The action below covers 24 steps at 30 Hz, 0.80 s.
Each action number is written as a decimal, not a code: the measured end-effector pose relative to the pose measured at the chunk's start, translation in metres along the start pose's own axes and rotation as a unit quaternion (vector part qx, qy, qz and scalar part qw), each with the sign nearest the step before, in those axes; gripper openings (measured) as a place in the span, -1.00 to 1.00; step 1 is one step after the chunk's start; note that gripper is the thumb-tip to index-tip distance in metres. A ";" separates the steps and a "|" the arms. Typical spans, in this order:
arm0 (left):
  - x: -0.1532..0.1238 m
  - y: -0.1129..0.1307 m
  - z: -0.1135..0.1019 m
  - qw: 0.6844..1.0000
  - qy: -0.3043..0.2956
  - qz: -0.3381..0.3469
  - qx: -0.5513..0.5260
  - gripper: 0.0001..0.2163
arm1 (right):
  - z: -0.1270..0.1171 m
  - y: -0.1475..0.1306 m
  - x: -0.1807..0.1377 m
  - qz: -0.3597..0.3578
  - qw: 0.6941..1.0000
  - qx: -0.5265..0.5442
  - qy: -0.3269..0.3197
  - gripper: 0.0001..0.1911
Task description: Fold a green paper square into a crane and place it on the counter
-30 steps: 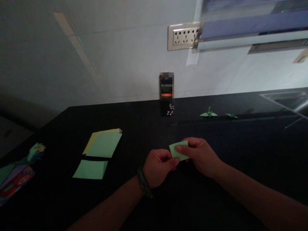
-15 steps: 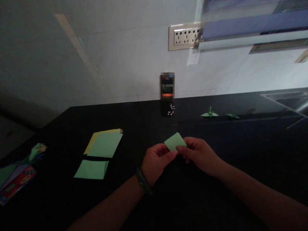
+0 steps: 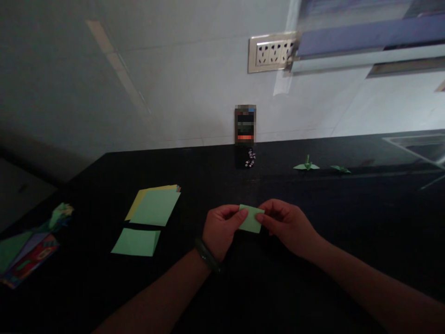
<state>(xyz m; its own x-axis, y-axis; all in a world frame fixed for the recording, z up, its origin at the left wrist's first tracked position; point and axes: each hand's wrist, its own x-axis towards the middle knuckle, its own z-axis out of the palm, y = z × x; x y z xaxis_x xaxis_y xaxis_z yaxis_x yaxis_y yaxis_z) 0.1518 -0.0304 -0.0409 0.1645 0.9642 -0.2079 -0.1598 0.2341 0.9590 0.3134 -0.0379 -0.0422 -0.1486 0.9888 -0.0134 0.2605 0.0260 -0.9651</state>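
A small folded piece of light green paper [image 3: 251,219] is held between both hands just above the black counter [image 3: 313,278]. My left hand [image 3: 220,229], with a dark band on its wrist, pinches the paper's left edge. My right hand [image 3: 287,225] pinches its right edge. Both hands are closed on the paper, at the middle of the view.
A stack of coloured paper sheets [image 3: 155,206] lies to the left, with a folded green sheet [image 3: 136,242] in front of it. A paper packet [image 3: 29,255] sits at the far left edge. Two green paper cranes [image 3: 306,165] stand at the back right, a phone [image 3: 245,125] leans on the wall.
The paper was turned between my fingers: it tipped up into a diamond shape, then came back down flat. Both hands stayed in about the same spot.
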 end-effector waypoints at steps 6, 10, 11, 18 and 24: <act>0.004 -0.001 0.000 0.997 0.055 -0.021 -0.056 -0.81 | -0.001 -0.001 -0.001 -0.035 0.994 -0.047 0.092 -0.82; 0.005 -0.003 0.000 0.996 0.051 -0.021 -0.067 -0.81 | 0.001 0.002 -0.001 -0.028 0.994 -0.069 0.081 -0.83; 0.005 -0.003 0.000 0.996 0.052 -0.020 -0.067 -0.81 | 0.002 0.003 -0.001 -0.031 0.994 -0.070 0.082 -0.84; 0.003 -0.004 0.001 0.997 0.035 -0.028 -0.061 -0.82 | 0.002 0.001 -0.001 -0.055 0.990 -0.086 0.097 -0.89; 0.004 -0.005 0.000 0.997 0.030 -0.031 -0.059 -0.81 | 0.003 0.001 -0.001 -0.061 0.987 -0.095 0.113 -0.90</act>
<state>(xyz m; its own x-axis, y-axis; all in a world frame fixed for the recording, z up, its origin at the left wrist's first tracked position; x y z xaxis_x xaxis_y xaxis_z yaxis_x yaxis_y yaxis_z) 0.1530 -0.0274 -0.0466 0.1200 0.9524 -0.2802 -0.2650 0.3027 0.9155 0.3111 -0.0395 -0.0437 0.0218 0.9834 0.1802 0.4304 0.1534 -0.8895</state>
